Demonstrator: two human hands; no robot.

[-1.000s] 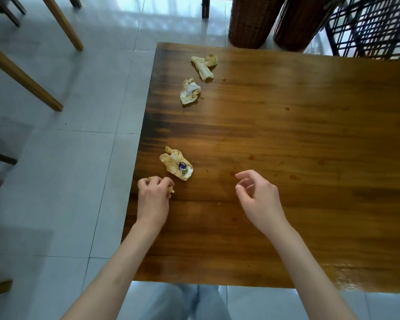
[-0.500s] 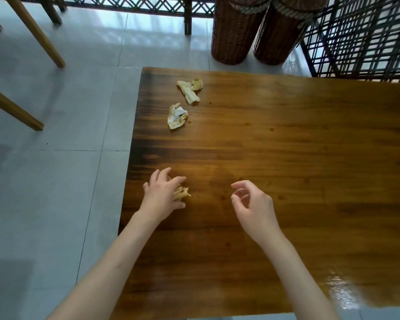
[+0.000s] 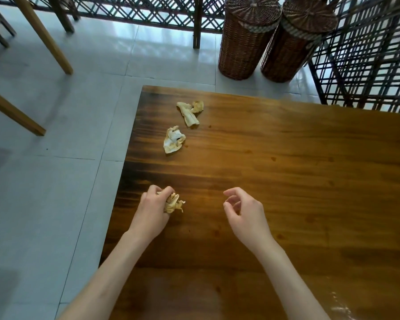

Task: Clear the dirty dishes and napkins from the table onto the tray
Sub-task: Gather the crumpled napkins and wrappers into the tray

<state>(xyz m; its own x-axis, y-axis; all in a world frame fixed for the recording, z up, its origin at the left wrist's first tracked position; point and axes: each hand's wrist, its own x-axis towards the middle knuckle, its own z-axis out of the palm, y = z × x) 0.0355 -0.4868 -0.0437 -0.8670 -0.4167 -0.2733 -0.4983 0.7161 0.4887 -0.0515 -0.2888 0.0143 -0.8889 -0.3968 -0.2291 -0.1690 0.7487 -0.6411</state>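
Observation:
My left hand [image 3: 154,210] grips a crumpled, yellow-stained napkin [image 3: 174,203] near the left edge of the wooden table [image 3: 275,181]; part of the wad sticks out past my fingers. Two more stained napkins lie farther back along the same edge: a white and yellow wad [image 3: 173,139] and a twisted yellow napkin [image 3: 191,112] behind it. My right hand [image 3: 245,213] hovers over the table to the right, fingers loosely curled and holding nothing. No tray or dishes are in view.
Two tall wicker baskets [image 3: 245,42] [image 3: 293,45] stand on the tiled floor beyond the table's far edge, with dark lattice screens [image 3: 367,61] behind and to the right. Wooden furniture legs [image 3: 44,35] stand at the left. A glossy wet patch [image 3: 342,306] shows at the table's near right.
My left hand has closed round the nearest napkin, which lay loose on the table a second ago. The view has tilted up, showing more floor and baskets. My right hand stays hovering.

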